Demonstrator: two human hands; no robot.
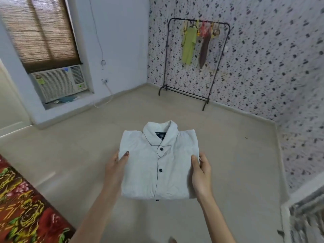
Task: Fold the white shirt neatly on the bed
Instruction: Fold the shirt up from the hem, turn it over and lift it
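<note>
white shirt was folded into a tidy rectangle, collar at the far end, dark buttons facing up, held level between left hand and right hand, thumbs on top, floral-covered bed sat off beyond the left hand

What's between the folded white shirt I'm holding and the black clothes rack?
Nothing but bare beige floor lies between the white shirt and the clothes rack, seen in the head view.
</note>
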